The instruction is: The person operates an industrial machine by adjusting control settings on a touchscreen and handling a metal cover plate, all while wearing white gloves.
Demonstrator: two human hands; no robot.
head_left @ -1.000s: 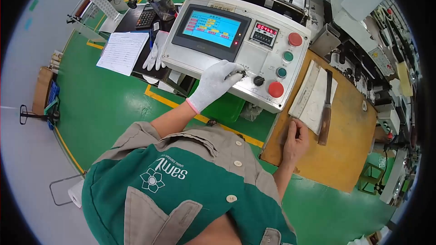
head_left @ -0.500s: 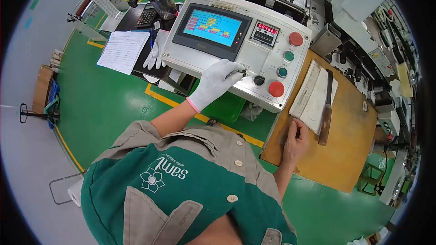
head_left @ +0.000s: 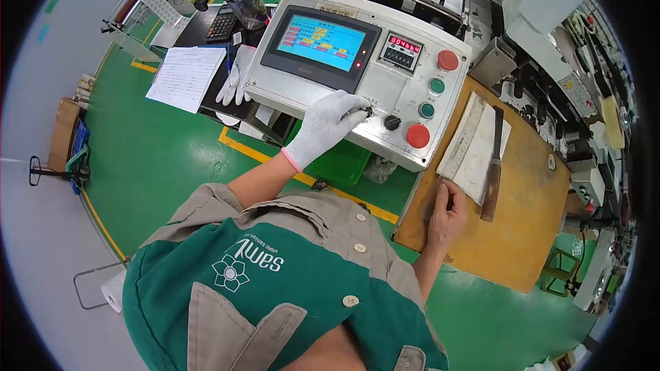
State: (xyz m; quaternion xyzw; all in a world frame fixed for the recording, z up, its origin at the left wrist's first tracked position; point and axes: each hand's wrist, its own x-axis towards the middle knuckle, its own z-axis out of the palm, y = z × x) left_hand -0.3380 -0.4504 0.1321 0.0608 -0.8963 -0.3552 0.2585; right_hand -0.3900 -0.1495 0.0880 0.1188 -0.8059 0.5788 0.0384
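Green painted floor [head_left: 151,192] w/ yellow lines surrounds the workplace, and a grey-white metal control box [head_left: 381,89] stands in front of the person. On its face, close to the lower edge, is a small black knob [head_left: 369,112]. L hand [head_left: 335,124], in a white knitted glove w/ pink cuff, keeps a narrow pinch on this knob, thumb against fingers. So the knob lies directly at the fingertips, to the right of the palm; its long axis I cannot tell, bc the fingers cover most of it. A second black knob [head_left: 392,122] sits just right, apart from the glove. L hand is nearer to both knobs than R hand [head_left: 448,216], which is bare and loosely curled at the yellow-brown board [head_left: 515,240]; whether it holds sth., I cannot tell. Just beyond it are a pale straight ruler [head_left: 462,139] and a brown-handled knife [head_left: 492,182], both approx. pointing away from the person.
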